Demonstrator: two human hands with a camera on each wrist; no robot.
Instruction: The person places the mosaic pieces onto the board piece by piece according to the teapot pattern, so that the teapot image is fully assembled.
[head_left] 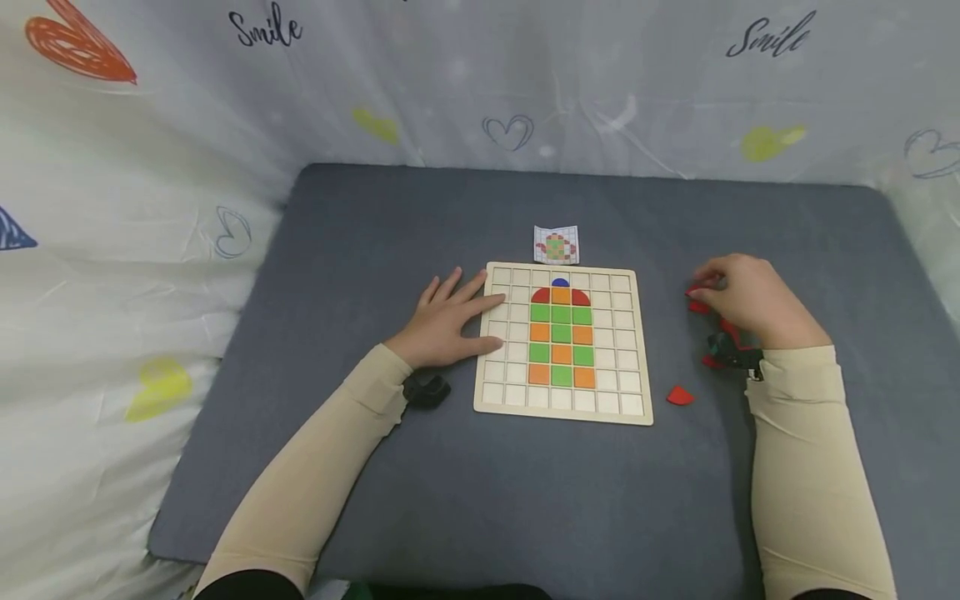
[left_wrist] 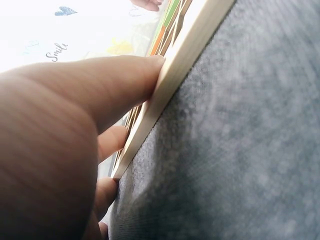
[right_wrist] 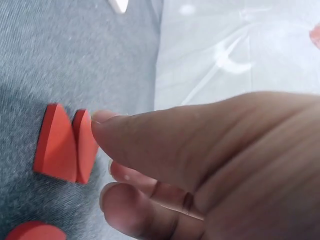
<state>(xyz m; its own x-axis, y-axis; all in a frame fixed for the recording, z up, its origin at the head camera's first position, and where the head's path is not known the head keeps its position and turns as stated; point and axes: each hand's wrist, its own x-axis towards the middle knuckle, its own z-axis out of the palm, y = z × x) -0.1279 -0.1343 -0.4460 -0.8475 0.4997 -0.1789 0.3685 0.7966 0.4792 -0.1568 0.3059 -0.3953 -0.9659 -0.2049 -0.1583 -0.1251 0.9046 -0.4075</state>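
Observation:
A wooden grid board (head_left: 622,405) lies on the table, its middle columns filled with green, orange, red and blue pieces. Spread along its left edge, my left hand (head_left: 448,325) rests with fingertips and thumb touching the rim; the left wrist view shows the thumb against the wooden side (left_wrist: 170,82). Off to the right, my right hand (head_left: 742,292) has its fingers curled down at some red pieces. In the right wrist view its thumb and fingers pinch a tilted red quarter-circle piece (right_wrist: 88,150), beside another red piece (right_wrist: 59,150). The index fingertip is hidden behind the thumb.
A small pattern card (head_left: 557,246) lies just beyond the board's far edge. One red quarter-circle piece (head_left: 680,395) sits between the board and the right forearm. More red pieces lie partly hidden under the right wrist. A printed white curtain (head_left: 637,92) hangs behind the grey table (head_left: 450,500).

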